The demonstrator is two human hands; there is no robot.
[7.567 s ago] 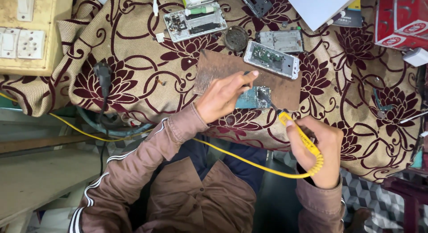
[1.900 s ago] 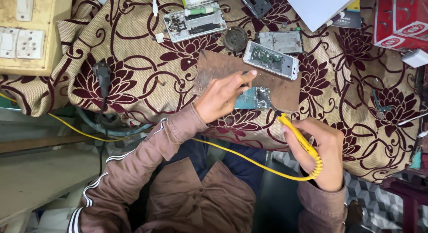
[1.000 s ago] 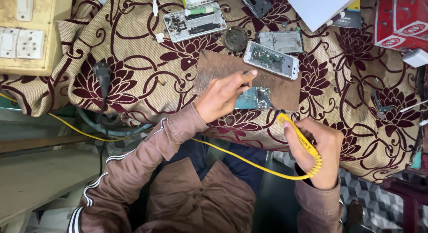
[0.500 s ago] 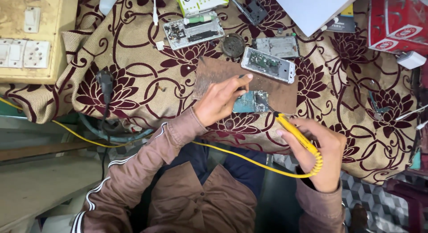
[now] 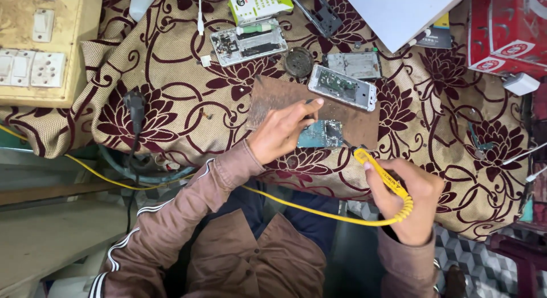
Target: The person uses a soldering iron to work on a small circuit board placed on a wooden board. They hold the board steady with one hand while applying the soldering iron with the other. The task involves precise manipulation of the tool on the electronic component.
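My left hand [image 5: 280,131] rests on a brown work board [image 5: 268,99], its fingers pinching a thin dark tool and pressing beside a small blue-green circuit board [image 5: 322,134]. My right hand [image 5: 411,200] grips a yellow soldering iron [image 5: 383,175] with its tip at the right edge of that circuit board. A yellow cord [image 5: 307,209] runs from the iron across my lap. An opened phone body [image 5: 343,87] lies just beyond the circuit board.
On the floral cloth [image 5: 171,76] lie another opened phone [image 5: 248,43], a round dark part [image 5: 298,61], a metal frame [image 5: 354,64], a green-white box [image 5: 260,4]. A switch panel [image 5: 34,53] sits left, red boxes [image 5: 507,30] right, a black plug [image 5: 135,102].
The view has shifted slightly downward. My right hand has brought the iron's tip a little closer to the circuit board; my left hand stays on it.
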